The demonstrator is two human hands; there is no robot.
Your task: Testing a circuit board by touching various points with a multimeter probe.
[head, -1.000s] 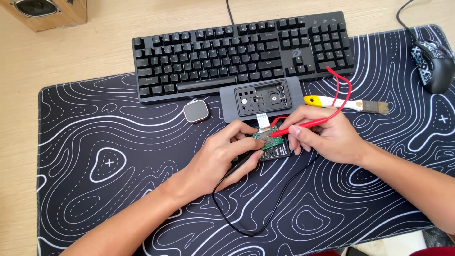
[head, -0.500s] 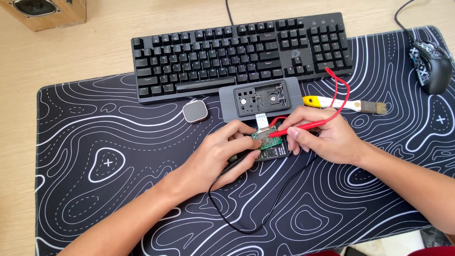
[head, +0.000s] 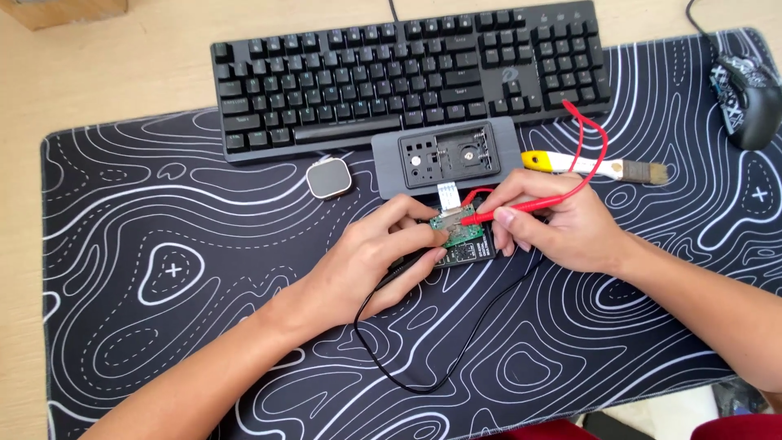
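My left hand [head: 366,261] pinches the small green board [head: 453,229]. My right hand [head: 562,228] grips the red probe [head: 521,208], tip touching the board beside my fingertips; testing looks underway, unfinished.

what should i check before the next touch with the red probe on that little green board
1. Red probe held in right hand: ok.
2. Left hand steadying the green board: ok.
3. Probe tip on the right contact: cannot tell, too small.
4. Black wire lying loose on the mat, free of snags: ok.
5. Red wire looping over the brush: not ok, may drag.
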